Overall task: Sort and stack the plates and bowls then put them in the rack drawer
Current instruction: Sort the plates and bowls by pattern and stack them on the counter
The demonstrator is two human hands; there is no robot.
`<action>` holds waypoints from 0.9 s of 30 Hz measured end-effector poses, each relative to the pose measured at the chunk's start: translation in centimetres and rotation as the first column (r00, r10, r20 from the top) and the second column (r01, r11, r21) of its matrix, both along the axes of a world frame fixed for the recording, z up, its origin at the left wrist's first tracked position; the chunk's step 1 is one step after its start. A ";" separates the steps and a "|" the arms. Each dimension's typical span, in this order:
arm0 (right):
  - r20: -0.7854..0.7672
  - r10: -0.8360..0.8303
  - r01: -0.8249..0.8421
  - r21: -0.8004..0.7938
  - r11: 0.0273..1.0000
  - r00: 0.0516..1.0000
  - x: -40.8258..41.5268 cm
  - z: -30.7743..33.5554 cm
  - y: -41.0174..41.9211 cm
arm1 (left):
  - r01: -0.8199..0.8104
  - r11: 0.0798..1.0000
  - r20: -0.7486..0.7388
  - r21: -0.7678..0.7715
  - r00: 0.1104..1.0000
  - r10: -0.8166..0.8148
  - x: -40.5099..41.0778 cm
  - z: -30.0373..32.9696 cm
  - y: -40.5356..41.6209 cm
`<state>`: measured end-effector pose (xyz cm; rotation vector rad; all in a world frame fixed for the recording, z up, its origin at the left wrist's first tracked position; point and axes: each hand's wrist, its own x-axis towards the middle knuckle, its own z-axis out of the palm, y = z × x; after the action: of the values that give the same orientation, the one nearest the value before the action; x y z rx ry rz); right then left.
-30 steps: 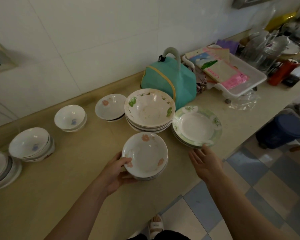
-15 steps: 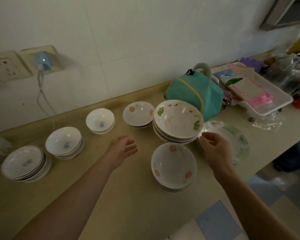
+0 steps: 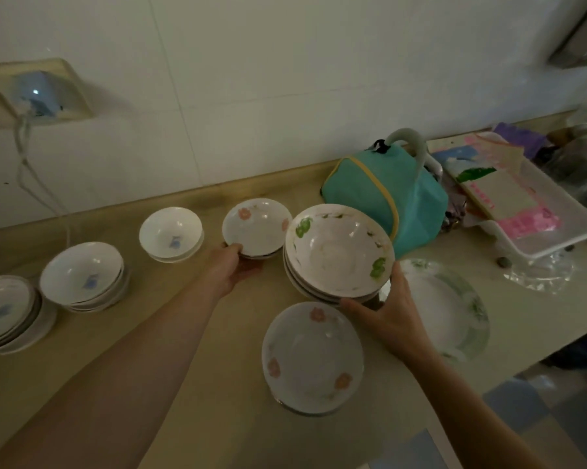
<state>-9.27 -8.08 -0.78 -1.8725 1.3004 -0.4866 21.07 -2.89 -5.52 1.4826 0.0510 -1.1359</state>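
My left hand [image 3: 229,269] grips the near rim of a small pink-flowered bowl stack [image 3: 256,226] at the back of the counter. My right hand [image 3: 386,311] holds the lower right side of a stack of large green-leaf bowls [image 3: 337,252]. A pink-flowered dish stack [image 3: 312,358] sits near the counter's front edge, below that stack. A green-rimmed plate stack [image 3: 451,309] lies to the right of my right hand. Further left stand three stacks with blue motifs: a small bowl stack [image 3: 171,233], a wider bowl stack [image 3: 83,275] and shallow dishes [image 3: 6,311].
A teal bag [image 3: 386,194] stands behind the large bowls against the wall. A white tray [image 3: 556,231] with papers lies at the right, crumpled clear plastic [image 3: 539,272] beside it. A wall socket with a plug and cord [image 3: 36,93] is at upper left. Tiled floor shows at lower right.
My left hand reached forward from the bare counter and took the small pink-flowered bowl stack. My right hand moved from the green-rimmed plates onto the large green-leaf bowl stack.
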 end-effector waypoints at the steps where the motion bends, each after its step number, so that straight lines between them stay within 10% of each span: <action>1: 0.004 0.003 -0.003 -0.005 1.000 1.000 -0.1 -0.1 0.0 | -0.013 1.000 0.005 -0.004 1.000 0.013 0.0 -0.1 -0.2; 18: 0.043 0.010 -0.009 -0.017 1.000 0.999 -0.2 0.7 -0.1 | -0.170 0.980 0.300 -0.105 0.934 0.194 1.2 5.0 3.3; 27: 0.143 -0.066 0.083 -0.115 0.990 0.987 2.5 6.2 1.2 | -0.053 0.983 -0.099 -0.177 0.994 0.036 2.2 11.8 9.3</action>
<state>-6.75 -6.93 5.39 -1.8564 1.2763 -0.7367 23.25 6.39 6.31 1.2616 0.0459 -1.1441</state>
